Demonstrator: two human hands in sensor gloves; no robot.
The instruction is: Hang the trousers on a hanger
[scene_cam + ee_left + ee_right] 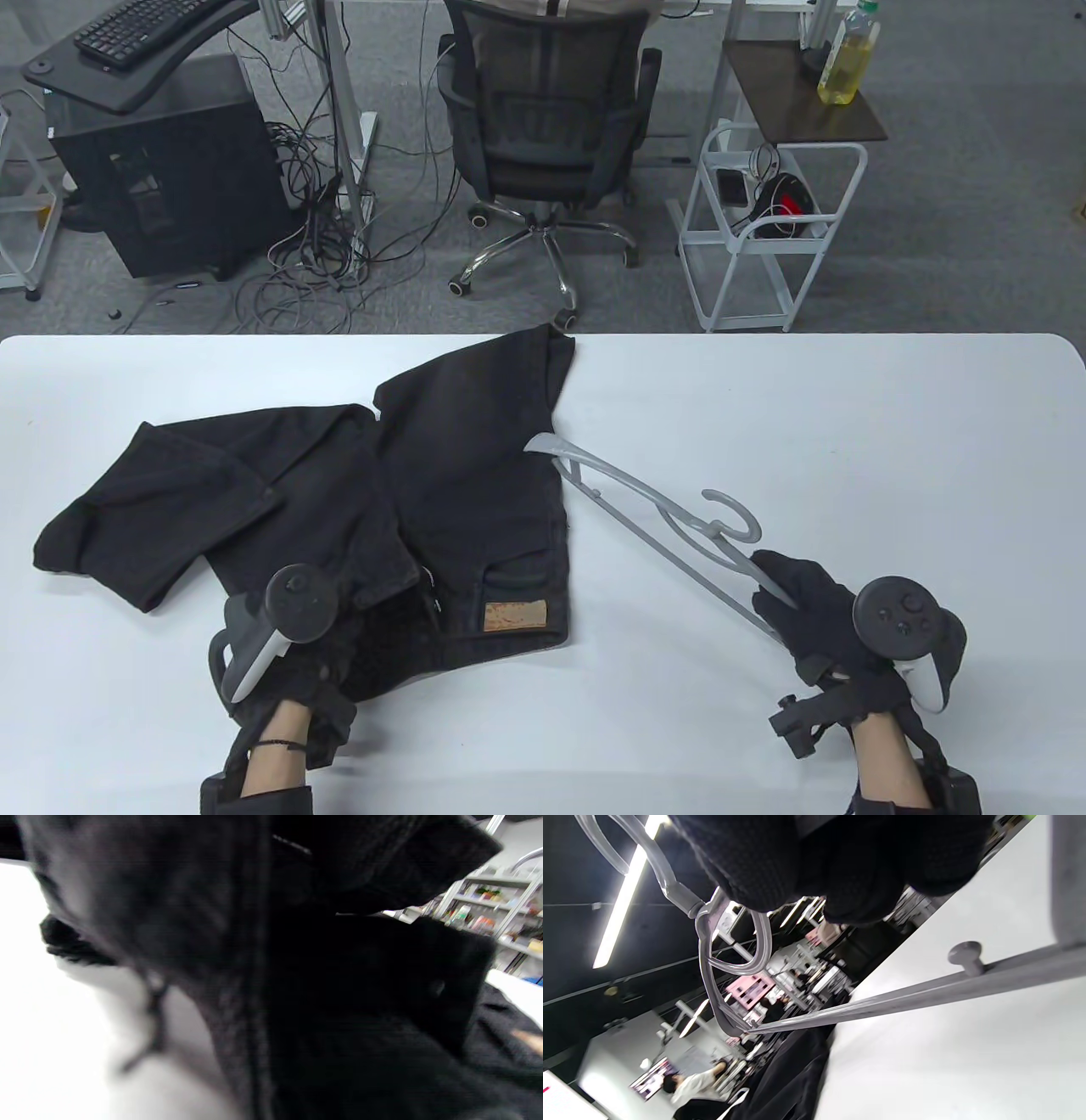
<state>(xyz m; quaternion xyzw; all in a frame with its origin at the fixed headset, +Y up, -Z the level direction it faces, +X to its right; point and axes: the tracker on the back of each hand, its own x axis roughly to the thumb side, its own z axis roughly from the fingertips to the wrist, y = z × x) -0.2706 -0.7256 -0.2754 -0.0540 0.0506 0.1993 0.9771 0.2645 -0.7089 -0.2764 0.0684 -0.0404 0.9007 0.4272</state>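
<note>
Black trousers [441,492] lie spread on the white table [848,424], waistband toward me, with a tan patch [514,615] at the back of the waist. My left hand [339,654] grips the waistband at its near left end; the fingers are buried in the cloth. In the left wrist view dark cloth [297,984] fills the frame. A grey plastic hanger [653,526] lies slanted to the right of the trousers, its far tip over the cloth edge. My right hand [802,598] grips the hanger's near end. The hanger also shows in the right wrist view [882,1005], below the gloved fingers [840,861].
Beyond the table's far edge stand an office chair [543,127], a white wire trolley [764,229], a side table with a bottle [848,59] and a black computer case [161,178] with loose cables.
</note>
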